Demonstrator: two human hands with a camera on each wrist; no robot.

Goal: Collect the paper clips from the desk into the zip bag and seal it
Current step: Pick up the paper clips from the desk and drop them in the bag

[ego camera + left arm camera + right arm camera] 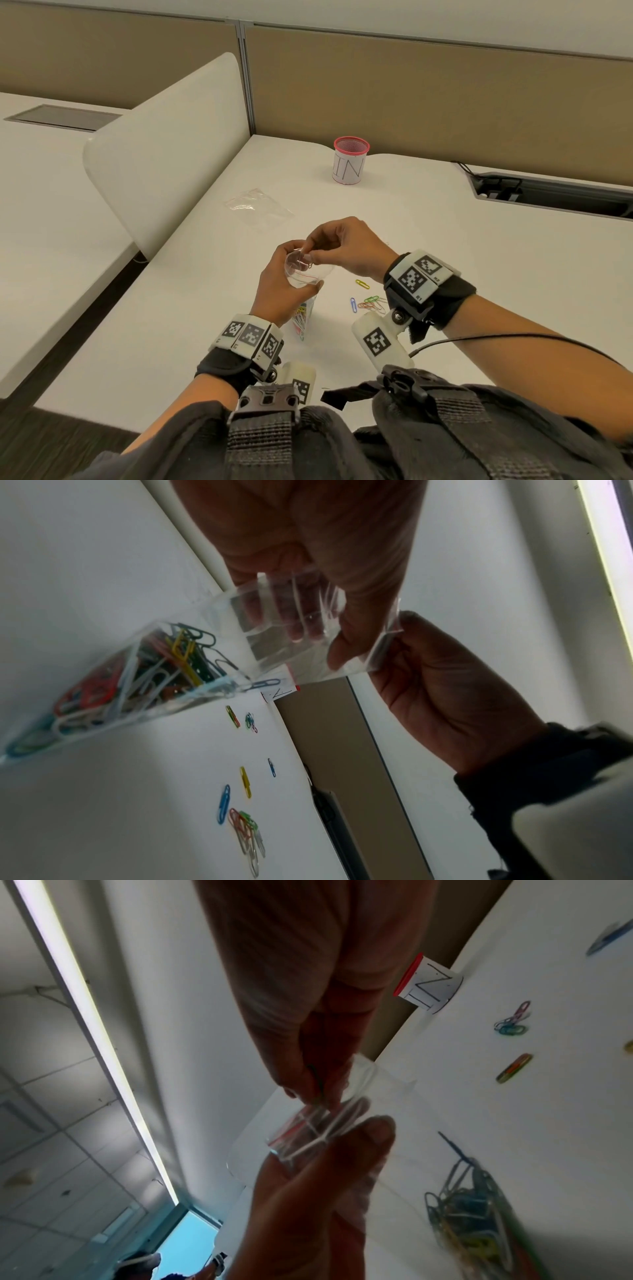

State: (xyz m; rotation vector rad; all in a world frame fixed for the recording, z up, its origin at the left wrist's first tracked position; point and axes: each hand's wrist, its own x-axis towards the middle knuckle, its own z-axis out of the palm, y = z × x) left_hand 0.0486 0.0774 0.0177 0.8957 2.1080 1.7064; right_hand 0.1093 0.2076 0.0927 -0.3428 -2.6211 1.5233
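Note:
My left hand (274, 286) grips a clear zip bag (303, 275) just above the white desk and keeps its mouth round and wide. The bag (143, 674) hangs down with several coloured paper clips in its lower part. My right hand (337, 248) is over the bag's mouth, thumb and fingers pinching a paper clip (310, 265) at the rim. In the right wrist view the fingertips (308, 1091) meet right at the bag's rim (308, 1134). Several loose paper clips (371, 302) lie on the desk under my right wrist, also in the left wrist view as loose clips (245, 823).
A second, empty clear bag (258, 207) lies flat further back on the left. A red-rimmed mesh cup (351, 164) labelled IN stands at the back. A white divider panel (164, 147) bounds the desk's left side; a cable slot (548, 195) runs at the back right.

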